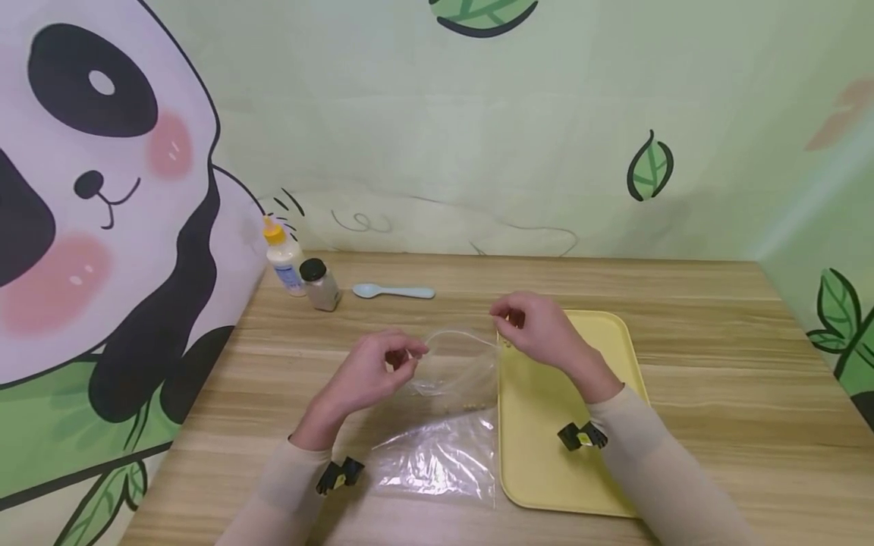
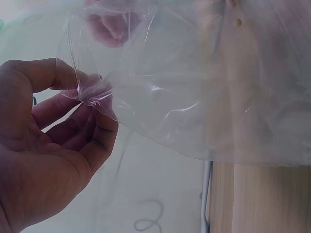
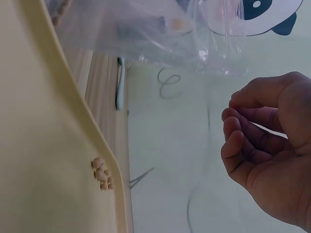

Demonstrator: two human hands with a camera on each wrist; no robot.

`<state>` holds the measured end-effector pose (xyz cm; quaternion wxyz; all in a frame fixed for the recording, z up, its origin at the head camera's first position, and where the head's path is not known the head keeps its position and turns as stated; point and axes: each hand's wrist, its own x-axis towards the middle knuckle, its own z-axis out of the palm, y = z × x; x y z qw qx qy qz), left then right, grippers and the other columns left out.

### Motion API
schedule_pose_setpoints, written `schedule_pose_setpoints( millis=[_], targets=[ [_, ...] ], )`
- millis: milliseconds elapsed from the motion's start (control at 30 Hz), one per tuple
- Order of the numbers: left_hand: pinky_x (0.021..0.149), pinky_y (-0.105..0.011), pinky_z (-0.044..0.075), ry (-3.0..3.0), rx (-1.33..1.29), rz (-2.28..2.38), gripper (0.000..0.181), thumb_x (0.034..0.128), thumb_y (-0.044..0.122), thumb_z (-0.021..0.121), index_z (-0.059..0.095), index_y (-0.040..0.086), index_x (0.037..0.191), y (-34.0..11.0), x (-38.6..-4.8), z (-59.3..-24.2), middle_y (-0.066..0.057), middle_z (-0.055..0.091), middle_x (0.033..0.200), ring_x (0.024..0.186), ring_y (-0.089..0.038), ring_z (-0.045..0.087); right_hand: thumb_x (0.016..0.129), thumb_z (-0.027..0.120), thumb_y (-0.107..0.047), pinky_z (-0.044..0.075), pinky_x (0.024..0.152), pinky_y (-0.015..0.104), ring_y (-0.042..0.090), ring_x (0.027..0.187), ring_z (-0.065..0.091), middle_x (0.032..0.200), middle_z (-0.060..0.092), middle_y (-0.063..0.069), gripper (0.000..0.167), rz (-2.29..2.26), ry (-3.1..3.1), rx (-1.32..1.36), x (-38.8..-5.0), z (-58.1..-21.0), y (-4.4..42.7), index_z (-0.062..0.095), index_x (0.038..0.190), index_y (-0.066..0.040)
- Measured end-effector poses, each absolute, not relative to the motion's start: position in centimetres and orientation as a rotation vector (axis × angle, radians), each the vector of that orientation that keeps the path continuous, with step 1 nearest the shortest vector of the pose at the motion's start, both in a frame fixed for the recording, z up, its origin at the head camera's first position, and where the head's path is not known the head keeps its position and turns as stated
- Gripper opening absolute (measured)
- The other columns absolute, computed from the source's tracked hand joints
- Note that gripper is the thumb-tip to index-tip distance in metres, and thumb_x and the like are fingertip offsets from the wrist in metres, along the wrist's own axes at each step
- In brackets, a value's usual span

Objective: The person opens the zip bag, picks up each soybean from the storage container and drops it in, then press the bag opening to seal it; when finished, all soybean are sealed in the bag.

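My left hand (image 1: pixel 375 368) pinches the upper edge of a clear plastic bag (image 1: pixel 444 455), its fingers (image 2: pixel 104 131) and thumb bunching the film. The bag's rim bows upward, and small round tan pieces (image 1: pixel 473 406), bean-like, lie inside. Right of the bag is a yellow tray (image 1: pixel 539 462); more tan pieces (image 3: pixel 101 174) cluster in its far left corner. Over that corner hovers my right hand (image 1: pixel 536 330), apart from the bag. Its fingers curl and its thumb meets the index fingertip (image 3: pixel 228 114); whether a small piece sits between them is hidden.
A pale blue spoon (image 1: pixel 396 291) lies at the back of the wooden table (image 1: pixel 717 364). To its left stand a small black-capped jar (image 1: pixel 321 287) and a yellow-topped squeeze bottle (image 1: pixel 285 262). A printed wall (image 1: pixel 423 152) rises behind.
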<state>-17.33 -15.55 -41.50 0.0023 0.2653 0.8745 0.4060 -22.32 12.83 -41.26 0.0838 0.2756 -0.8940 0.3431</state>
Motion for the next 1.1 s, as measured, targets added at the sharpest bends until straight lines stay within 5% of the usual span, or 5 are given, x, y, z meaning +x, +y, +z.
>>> schedule_pose_setpoints(
  millis=[1100],
  targets=[
    [0.070, -0.023, 0.056, 2.755, 0.835, 1.285, 0.023, 0.0829, -0.002, 0.062, 0.070, -0.001, 0.104, -15.8, -17.3, -41.4, -0.013, 0.071, 0.095, 0.075, -0.012, 0.060, 0.084, 0.062, -0.009, 0.053, 0.067, 0.029, 0.016, 0.075, 0.062, 0.084, 0.070, 0.006, 0.019, 0.973, -2.913, 0.642, -25.4, -45.4, 14.9, 0.072, 0.098, 0.000]
  ],
)
